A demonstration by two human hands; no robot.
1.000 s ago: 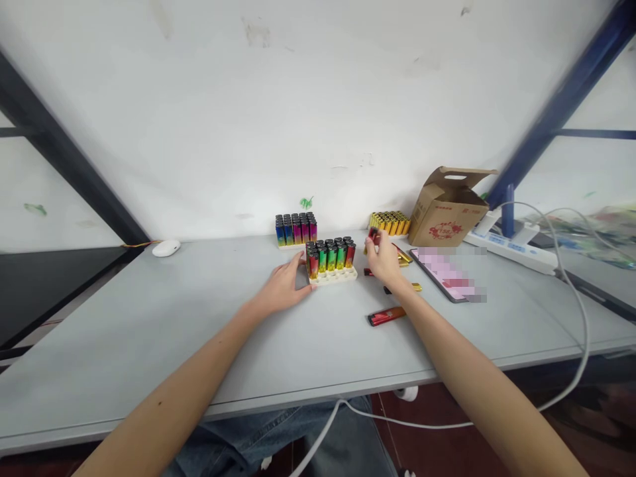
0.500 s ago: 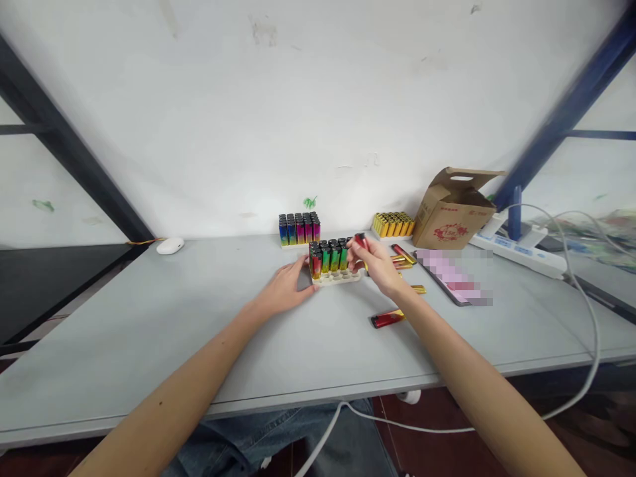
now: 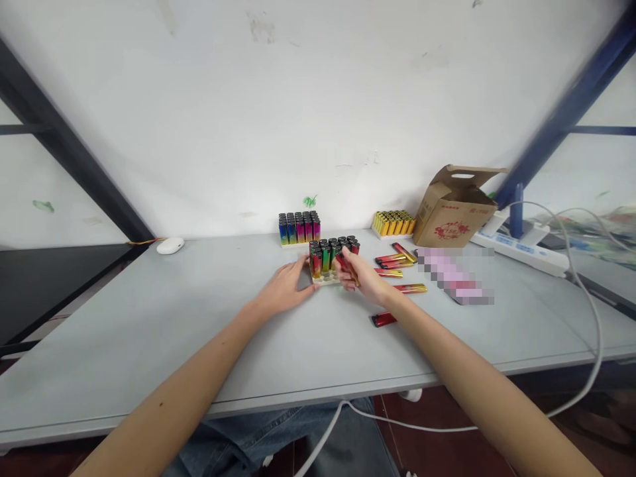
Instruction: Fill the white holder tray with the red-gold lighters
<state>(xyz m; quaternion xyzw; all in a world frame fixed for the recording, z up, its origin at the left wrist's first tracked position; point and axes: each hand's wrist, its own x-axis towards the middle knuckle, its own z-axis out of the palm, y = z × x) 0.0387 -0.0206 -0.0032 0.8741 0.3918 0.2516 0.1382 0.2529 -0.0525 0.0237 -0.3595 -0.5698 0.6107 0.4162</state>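
Note:
A white tray (image 3: 324,279) of upright rainbow-coloured lighters (image 3: 328,254) stands mid-table. My left hand (image 3: 285,286) rests flat against the tray's left side, fingers spread. My right hand (image 3: 362,277) is at the tray's front right, fingers pinched on a red-and-gold lighter (image 3: 346,267) tilted over the tray. Several loose red-gold lighters (image 3: 392,262) lie to the right, and one more (image 3: 383,319) lies nearer me by my right forearm.
Behind stand a second tray of rainbow lighters (image 3: 298,229) and a tray of yellow lighters (image 3: 392,224). An open cardboard box (image 3: 453,209), a blurred phone (image 3: 454,277), a power strip (image 3: 521,250) with cable and a white mouse (image 3: 169,246) are also on the grey table (image 3: 149,331).
My right hand has carried a red lighter leftward from the loose pile to the front of the tray. My left hand has stayed by the tray.

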